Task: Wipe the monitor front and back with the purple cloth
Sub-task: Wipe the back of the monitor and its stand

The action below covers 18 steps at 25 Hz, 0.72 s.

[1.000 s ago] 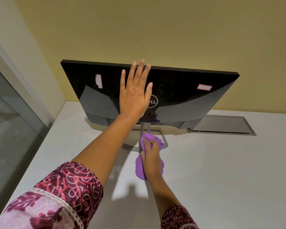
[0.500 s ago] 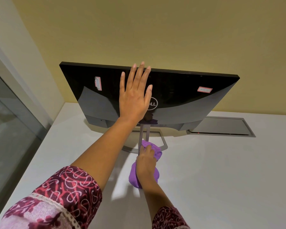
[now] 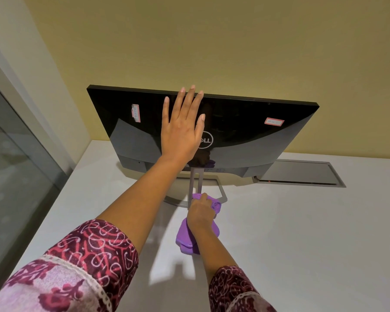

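Observation:
The monitor [image 3: 252, 131] stands on the white table with its glossy black back facing me, tilted toward me. Its screen side is hidden. My left hand [image 3: 181, 129] lies flat and spread on the back panel, fingertips at the top edge, beside the round logo. My right hand [image 3: 199, 212] grips the bunched purple cloth [image 3: 186, 237] at the foot of the grey stand post [image 3: 195, 181], where the post meets the stand's base frame [image 3: 222, 192]. Part of the cloth hangs under my wrist.
The white table [image 3: 302, 233] runs right and toward me. A grey cable hatch [image 3: 297, 174] is set into it behind the monitor at the right. A glass panel [image 3: 14, 167] borders the table's left edge. A yellow wall stands close behind. Two small stickers sit on the monitor back.
My right hand with the cloth has slid down the stand post toward the base. My left hand has stayed flat on the monitor back.

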Each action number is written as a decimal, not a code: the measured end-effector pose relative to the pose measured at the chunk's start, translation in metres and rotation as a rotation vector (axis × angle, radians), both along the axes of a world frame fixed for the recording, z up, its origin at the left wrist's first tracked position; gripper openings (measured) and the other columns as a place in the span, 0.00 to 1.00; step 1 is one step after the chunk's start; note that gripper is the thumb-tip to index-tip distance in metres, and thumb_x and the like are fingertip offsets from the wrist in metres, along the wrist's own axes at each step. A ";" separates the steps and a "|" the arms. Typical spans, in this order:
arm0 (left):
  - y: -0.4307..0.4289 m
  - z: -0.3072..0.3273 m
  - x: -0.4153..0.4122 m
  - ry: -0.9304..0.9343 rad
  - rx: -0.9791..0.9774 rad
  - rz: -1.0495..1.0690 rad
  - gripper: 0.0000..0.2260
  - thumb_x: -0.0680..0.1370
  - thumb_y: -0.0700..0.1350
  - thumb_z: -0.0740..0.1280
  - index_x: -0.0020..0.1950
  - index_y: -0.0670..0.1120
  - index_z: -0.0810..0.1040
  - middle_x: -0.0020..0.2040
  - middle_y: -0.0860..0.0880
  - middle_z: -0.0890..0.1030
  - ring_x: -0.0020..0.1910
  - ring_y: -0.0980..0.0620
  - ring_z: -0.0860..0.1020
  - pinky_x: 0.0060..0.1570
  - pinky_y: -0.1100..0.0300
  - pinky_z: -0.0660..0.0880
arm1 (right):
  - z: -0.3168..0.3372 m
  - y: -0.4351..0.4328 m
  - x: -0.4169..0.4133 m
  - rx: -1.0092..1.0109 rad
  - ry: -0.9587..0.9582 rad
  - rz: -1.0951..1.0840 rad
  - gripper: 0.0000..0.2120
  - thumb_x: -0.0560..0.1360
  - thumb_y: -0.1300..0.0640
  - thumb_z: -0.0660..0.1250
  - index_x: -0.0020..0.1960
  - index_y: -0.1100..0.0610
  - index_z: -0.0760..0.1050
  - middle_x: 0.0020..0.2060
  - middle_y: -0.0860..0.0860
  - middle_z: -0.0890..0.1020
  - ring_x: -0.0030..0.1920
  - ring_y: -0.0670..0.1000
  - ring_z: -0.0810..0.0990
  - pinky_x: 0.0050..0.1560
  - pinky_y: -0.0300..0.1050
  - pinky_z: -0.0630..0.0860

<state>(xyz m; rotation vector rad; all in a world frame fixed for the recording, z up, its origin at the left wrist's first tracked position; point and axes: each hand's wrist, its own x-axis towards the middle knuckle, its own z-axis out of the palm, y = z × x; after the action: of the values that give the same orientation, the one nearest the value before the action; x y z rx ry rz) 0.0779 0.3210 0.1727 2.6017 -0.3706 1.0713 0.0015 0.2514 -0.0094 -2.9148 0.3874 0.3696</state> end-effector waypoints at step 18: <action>0.018 0.006 -0.004 -0.006 -0.022 0.031 0.22 0.82 0.48 0.51 0.76 0.46 0.58 0.75 0.50 0.63 0.75 0.53 0.58 0.73 0.53 0.39 | -0.023 -0.013 -0.012 0.120 -0.027 0.113 0.25 0.78 0.62 0.63 0.73 0.55 0.60 0.72 0.56 0.60 0.68 0.57 0.65 0.60 0.48 0.74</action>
<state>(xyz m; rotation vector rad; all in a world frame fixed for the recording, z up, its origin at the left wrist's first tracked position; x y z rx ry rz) 0.0738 0.3389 0.1792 2.5934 -0.3196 1.0877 -0.0106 0.2382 -0.0323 -2.8277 0.1895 0.3565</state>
